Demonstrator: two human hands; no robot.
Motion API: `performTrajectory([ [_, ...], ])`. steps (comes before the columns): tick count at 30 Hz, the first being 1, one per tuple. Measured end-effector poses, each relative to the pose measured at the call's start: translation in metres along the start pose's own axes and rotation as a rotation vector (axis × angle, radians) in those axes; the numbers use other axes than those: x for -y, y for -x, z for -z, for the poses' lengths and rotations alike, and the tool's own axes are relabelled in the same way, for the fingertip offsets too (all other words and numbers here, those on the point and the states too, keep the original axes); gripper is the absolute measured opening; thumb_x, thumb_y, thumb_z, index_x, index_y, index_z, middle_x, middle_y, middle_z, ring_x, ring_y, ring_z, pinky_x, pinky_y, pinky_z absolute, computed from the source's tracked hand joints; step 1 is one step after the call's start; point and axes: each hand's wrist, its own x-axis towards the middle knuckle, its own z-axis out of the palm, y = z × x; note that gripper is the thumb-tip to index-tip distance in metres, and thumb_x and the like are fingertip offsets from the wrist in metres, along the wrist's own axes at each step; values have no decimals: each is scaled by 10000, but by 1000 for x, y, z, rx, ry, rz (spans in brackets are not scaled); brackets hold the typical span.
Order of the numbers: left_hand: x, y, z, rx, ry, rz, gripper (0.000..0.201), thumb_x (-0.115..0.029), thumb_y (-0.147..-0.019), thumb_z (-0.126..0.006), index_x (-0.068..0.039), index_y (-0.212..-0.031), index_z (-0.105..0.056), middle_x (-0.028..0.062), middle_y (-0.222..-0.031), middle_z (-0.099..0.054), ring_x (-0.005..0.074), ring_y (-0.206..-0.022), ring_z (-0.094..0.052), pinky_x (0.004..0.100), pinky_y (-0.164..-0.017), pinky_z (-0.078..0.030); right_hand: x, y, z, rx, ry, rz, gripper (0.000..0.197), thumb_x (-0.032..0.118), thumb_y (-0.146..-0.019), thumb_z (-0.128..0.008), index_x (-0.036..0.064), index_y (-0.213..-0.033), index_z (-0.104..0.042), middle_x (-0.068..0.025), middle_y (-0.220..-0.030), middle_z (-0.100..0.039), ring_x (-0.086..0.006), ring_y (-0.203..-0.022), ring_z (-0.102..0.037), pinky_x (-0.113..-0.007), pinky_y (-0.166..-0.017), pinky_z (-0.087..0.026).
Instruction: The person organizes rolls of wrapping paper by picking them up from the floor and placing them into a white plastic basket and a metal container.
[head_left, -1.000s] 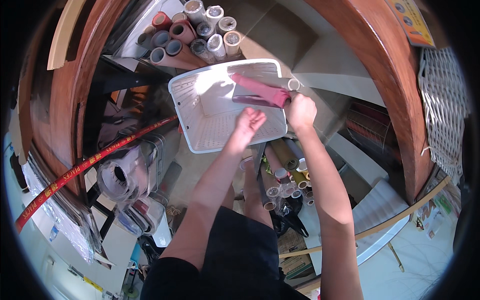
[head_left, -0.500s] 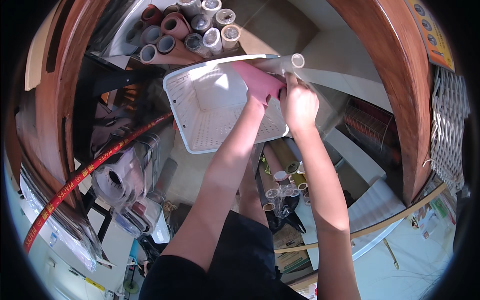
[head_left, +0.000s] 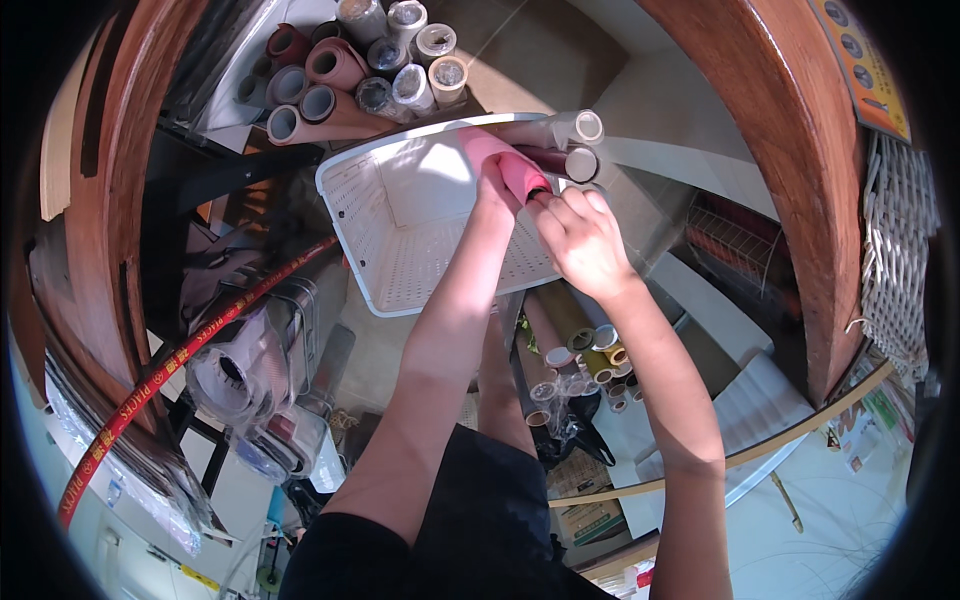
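A pink roll of sheet material (head_left: 518, 172) with a dark core end is held over the right side of a white perforated basket (head_left: 347, 245). My left hand (head_left: 494, 188) is closed around its side, the fingers largely hidden by the pink sheet. At the roll's near end, my right hand (head_left: 582, 238) has its fingers curled against the dark core. Just beyond my hands, a translucent roll (head_left: 555, 130) with a pale tube end lies across the basket's far right corner. Below that one is a dark maroon roll (head_left: 545, 158), partly covered by the pink sheet.
Several upright and leaning rolls (head_left: 345, 65) stand beyond the basket. More rolls (head_left: 572, 330) are bundled on its near right side. A red printed ribbon (head_left: 180, 360) runs diagonally at left. A curved wooden frame (head_left: 800, 150) borders the right, beside a white wicker piece (head_left: 893, 260).
My right hand has moved left and down, away from the translucent roll, to the pink roll's end. The pink sheet looks more tightly curled, and the maroon roll's end has come into sight.
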Motion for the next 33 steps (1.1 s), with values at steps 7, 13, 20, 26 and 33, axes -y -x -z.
performTrajectory([
  [7, 4, -34, 29, 587, -495, -214, 366, -356, -956, -449, -16, -1065, -528, 142, -1013, -575, 238, -906, -600, 357, -749, -523, 26, -18, 7, 33, -471, -563, 539, 103, -770, -713, 10, -1193, -392, -179, -917, -674, -291, -651, -662, -347, -548, -529],
  [13, 5, -17, 15, 335, -201, -111, 282, -261, -887, -540, 4, -982, -560, 132, -941, -616, 221, -800, -617, 326, -658, -513, 29, -21, 32, 203, -311, -342, 505, 16, -749, -643, 32, -1174, -370, -168, -972, -644, -266, -687, -660, -361, -570, -534],
  [20, -33, 31, -30, -104, -1260, -555, 227, -200, -790, -657, -6, -897, -605, 117, -907, -652, 205, -771, -624, 319, -654, -499, 0, -16, 26, 14, 238, 208, 185, 151, -738, -576, 69, -905, -573, -94, -917, -627, -237, -777, -603, -331, -645, -499],
  [26, -16, 23, 0, 57, -962, -612, 266, -201, -789, -694, 8, -924, -603, 83, -869, -639, 184, -816, -609, 285, -704, -484, 9, -29, 22, 570, 292, -92, 185, 170, -802, -564, 78, -944, -641, -163, -933, -647, -257, -868, -636, -349, -721, -516],
  [33, 24, 16, 31, 409, -565, -626, 313, -247, -882, -591, -69, -1118, -490, 47, -1010, -557, 157, -912, -556, 279, -796, -466, -22, -36, 23, 885, -1289, -906, 133, 100, -776, -598, 18, -836, -513, -37, -546, -508, -98, -362, -434, -250, -314, -308],
])
